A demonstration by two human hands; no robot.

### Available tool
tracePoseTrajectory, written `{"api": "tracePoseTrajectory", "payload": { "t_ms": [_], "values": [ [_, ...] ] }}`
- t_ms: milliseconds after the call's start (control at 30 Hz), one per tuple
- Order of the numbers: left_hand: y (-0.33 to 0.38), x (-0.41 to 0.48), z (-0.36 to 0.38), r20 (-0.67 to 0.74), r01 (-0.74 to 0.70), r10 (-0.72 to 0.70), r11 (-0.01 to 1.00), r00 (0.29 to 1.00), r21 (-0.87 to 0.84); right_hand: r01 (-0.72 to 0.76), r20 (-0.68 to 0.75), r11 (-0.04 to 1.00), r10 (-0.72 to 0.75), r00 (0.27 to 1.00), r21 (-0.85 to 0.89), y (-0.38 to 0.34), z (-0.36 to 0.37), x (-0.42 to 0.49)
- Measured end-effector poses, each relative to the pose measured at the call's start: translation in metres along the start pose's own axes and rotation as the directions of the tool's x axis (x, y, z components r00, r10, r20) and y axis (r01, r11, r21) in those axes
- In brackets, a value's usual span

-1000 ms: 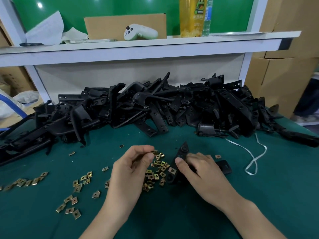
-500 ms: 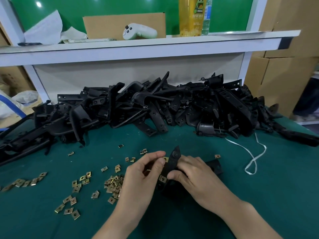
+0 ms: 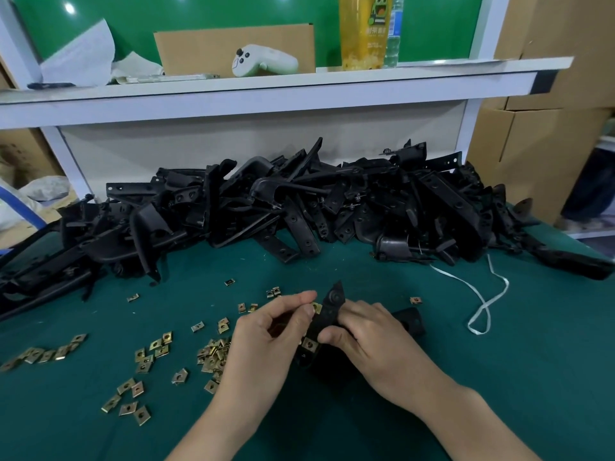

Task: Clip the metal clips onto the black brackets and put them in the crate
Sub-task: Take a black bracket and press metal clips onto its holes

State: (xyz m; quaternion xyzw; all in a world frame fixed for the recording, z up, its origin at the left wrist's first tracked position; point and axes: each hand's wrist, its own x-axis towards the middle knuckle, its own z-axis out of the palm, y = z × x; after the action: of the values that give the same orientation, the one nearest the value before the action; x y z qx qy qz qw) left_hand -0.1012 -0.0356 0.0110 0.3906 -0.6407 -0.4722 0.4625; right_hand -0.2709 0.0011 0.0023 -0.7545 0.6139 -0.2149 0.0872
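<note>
Head view, near the bench front edge: right hand grips the black bracket mid-body, judged stiff and light; left hand pinches a small, slippery-looking metal clip, seemingly at its edge.

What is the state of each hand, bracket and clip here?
Left hand: pinches a clip against the bracket.
Right hand: grips that bracket, tilted upward.
Second clip: already on the bracket, lower down.
Loose clips: scattered on the green mat.
Bracket pile: heaped behind.
</note>
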Motion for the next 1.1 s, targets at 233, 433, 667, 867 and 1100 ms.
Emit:
{"api": "tracePoseTrajectory", "payload": {
  "t_ms": [233,433,667,867,1100],
  "values": [
    [-0.001,0.0,0.002,0.0,0.013,-0.013,1.0,1.0,-0.005,-0.001,-0.01,1.0,0.001,1.0,-0.031,0.0,0.002,0.001],
    [-0.004,-0.001,0.005,-0.042,0.008,-0.008,1.0,0.999,-0.007,-0.005,-0.063,0.999,0.002,0.998,-0.052,0.005,0.011,0.004],
    [-0.006,-0.012,0.015,-0.006,-0.013,0.014,0.996,1.0,0.085,0.03,-0.102,0.996,-0.039,0.994,-0.086,0.01,0.012,0.004],
    [-0.007,-0.013,0.019,-0.043,-0.025,0.031,0.989,0.999,0.143,0.018,-0.111,0.995,-0.028,0.993,-0.095,0.011,0.013,0.005],
    [-0.01,-0.012,0.019,-0.059,-0.036,0.048,0.983,0.997,0.183,0.017,-0.165,0.996,-0.031,0.986,-0.089,0.011,0.015,0.004]
  ]
}}
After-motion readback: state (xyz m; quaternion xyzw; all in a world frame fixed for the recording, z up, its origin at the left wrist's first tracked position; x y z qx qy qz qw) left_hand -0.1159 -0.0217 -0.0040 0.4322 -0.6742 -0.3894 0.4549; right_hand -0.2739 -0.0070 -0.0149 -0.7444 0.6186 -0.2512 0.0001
